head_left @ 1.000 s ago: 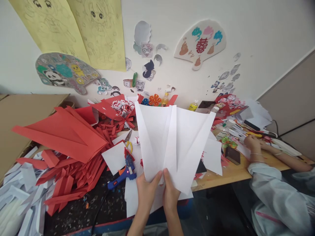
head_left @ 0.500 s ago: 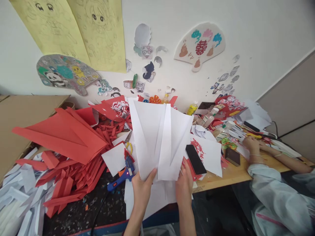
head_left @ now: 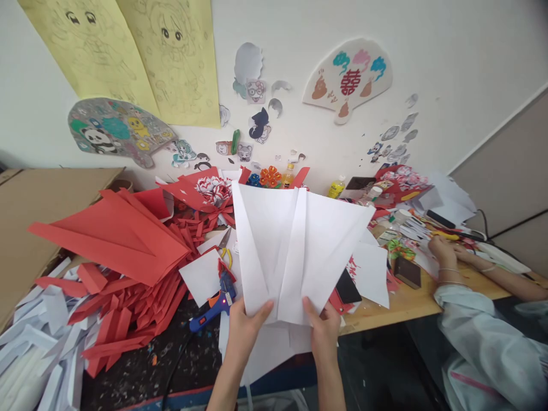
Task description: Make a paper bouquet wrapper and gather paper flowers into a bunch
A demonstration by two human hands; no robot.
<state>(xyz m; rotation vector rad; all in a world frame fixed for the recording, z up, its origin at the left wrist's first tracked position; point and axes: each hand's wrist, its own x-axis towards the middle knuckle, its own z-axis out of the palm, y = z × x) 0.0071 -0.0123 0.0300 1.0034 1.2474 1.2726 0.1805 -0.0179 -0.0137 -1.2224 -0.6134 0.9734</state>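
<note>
1. The blue glue gun [head_left: 216, 308] lies on the dark, speckled part of the table [head_left: 141, 377], its small red light glowing.
2. The folded white paper [head_left: 282, 251] is held up just to the right of the glue gun, its pleats spreading toward the top edge and drawing in toward the bottom.
3. The left hand [head_left: 246, 328], near the glue gun on its right, pinches the paper's lower left side, thumb in front and the other fingers behind.
4. The right hand [head_left: 324, 328], farther right of the glue gun, has its fingers closed on the lower right side, thumb in front.
5. Left of the glue gun and beyond it, a folded red sheet [head_left: 115, 234] rests on a heap of red strips [head_left: 107, 328]; white strips [head_left: 43, 342] lie farther left.
6. Well to the right of the glue gun, a co-worker's hand [head_left: 442, 251] reaches among small items; what it holds, I cannot tell.
</note>
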